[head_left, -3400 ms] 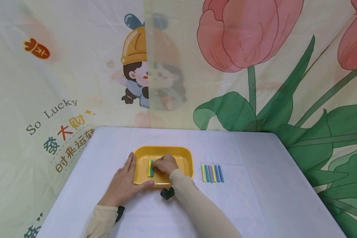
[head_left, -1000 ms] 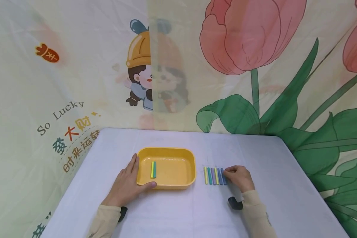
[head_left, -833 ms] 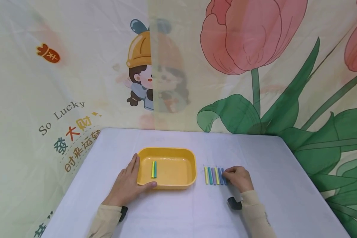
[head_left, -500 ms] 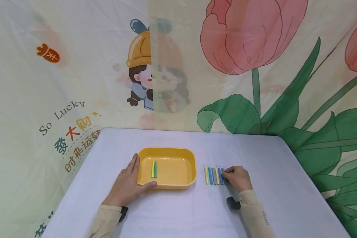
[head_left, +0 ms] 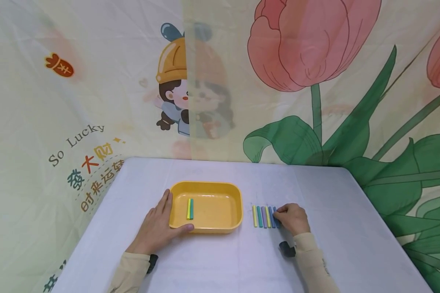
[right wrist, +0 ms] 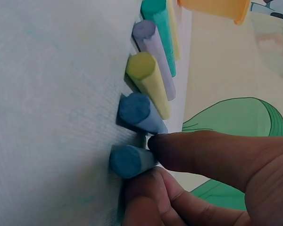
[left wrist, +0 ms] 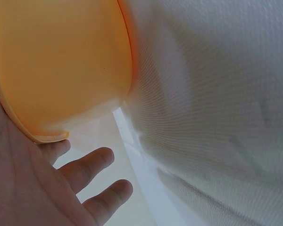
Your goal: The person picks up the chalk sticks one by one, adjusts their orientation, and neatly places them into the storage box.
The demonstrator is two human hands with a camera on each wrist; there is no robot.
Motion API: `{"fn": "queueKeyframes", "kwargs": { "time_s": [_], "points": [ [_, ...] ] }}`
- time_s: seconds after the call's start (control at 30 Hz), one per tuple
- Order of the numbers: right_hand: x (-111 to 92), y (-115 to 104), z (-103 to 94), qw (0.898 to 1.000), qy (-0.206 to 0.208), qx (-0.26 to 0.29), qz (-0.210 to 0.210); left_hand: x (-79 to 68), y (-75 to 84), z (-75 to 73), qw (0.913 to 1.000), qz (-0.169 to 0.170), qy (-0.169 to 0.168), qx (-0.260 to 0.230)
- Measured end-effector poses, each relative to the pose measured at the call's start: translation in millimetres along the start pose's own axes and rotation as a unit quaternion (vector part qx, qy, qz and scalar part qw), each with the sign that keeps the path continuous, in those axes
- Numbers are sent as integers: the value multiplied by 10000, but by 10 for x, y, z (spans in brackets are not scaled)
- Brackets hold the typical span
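Observation:
A yellow tray (head_left: pixel 220 225) stands on the table. My left hand (head_left: pixel 152 228) rests along its left side with fingers extended, thumb lying over the front rim; the left wrist view shows the fingers (left wrist: pixel 89 167) straight beside the tray wall. Inside the tray, a yellow chalk stick (head_left: pixel 188 209) and a green chalk stick (head_left: pixel 192 209) lie side by side. Right of the tray is a row of chalk: yellow, green, purple, yellow and blue. At its right end my right hand (head_left: pixel 294 219) pinches the last blue chalk (right wrist: pixel 127 161) between thumb and fingers; its far end is hidden.
A white cloth (head_left: pixel 212 260) covers the table, and a printed curtain (head_left: pixel 212 150) hangs behind its back edge. The neighbouring blue chalk (right wrist: pixel 137 109) lies close beside the pinched one. Black wrist cameras (head_left: pixel 287 249) sit near both sleeves.
My right hand has gone from the green chalk in the tray to the row's right end. Over the last second it has stayed at the last blue chalk. My left hand remains at the tray.

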State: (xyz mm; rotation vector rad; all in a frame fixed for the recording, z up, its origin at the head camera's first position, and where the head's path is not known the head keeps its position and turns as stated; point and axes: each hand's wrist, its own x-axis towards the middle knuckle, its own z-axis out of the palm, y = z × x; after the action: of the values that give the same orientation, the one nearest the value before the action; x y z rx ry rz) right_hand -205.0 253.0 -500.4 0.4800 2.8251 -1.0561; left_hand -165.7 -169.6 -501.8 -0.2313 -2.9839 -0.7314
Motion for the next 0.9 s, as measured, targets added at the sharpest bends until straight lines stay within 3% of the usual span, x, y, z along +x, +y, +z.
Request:
{"fn": "queueKeyframes", "kwargs": {
  "time_s": [0.5, 0.9],
  "points": [
    [-16, 18, -62, 9994, -132, 311, 37, -1, 11, -12, 10000, -20, -38, 7],
    [-4, 88, -10, 9955, -71, 914, 255, -3, -1, -6, 10000, 30, 38, 32]
  ]
}}
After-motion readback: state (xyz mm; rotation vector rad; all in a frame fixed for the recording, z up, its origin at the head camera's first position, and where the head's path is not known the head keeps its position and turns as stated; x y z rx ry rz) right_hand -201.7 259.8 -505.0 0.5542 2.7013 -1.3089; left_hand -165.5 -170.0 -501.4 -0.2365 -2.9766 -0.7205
